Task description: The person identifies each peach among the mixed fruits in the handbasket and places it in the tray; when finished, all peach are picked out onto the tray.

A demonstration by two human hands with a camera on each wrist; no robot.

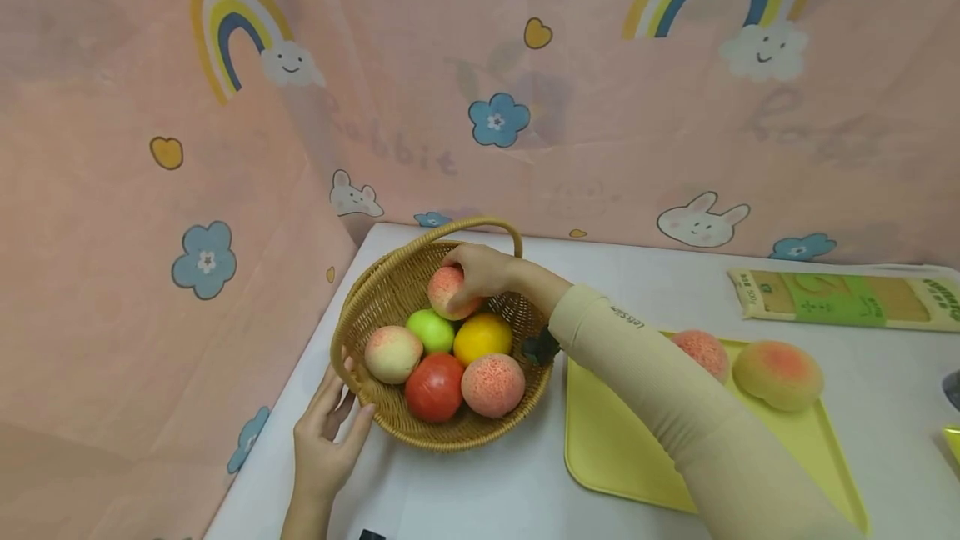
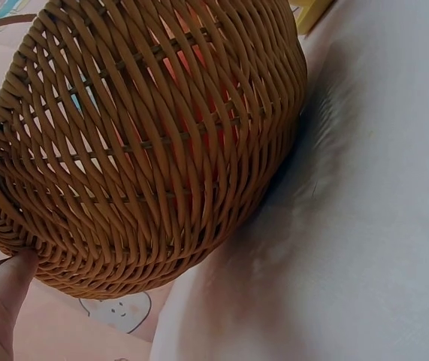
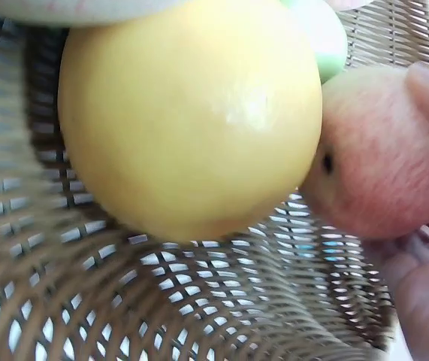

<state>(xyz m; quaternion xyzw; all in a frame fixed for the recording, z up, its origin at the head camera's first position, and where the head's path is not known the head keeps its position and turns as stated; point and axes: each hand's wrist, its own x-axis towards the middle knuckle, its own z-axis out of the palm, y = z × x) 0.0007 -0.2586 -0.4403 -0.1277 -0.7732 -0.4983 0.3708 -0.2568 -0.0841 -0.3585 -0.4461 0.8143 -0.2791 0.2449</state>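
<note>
A woven wicker basket (image 1: pixel 450 443) with an arched handle holds several pieces of fruit in the head view. At its left rim my left hand (image 1: pixel 327 433) grips the edge near the handle's base; fingers and thumb (image 2: pixel 20 274) show at the weave in the left wrist view. My right hand (image 1: pixel 486 270) holds a pinkish peach (image 1: pixel 444 290) inside the basket's back part. Around it lie a green fruit (image 1: pixel 431 330), a yellow-orange fruit (image 1: pixel 483 340), a pale peach (image 1: pixel 393 354), a red fruit (image 1: pixel 435 387) and another pink peach (image 1: pixel 493 385).
Right of the basket lies a yellow tray (image 1: pixel 622 448) carrying a pink peach (image 1: pixel 702 352) and a larger yellow-and-red peach (image 1: pixel 780 375), partly behind the right sleeve. A green-and-tan flat package (image 1: pixel 847 298) lies at the back right. Patterned pink cloth (image 1: pixel 420 65) hangs behind the white table.
</note>
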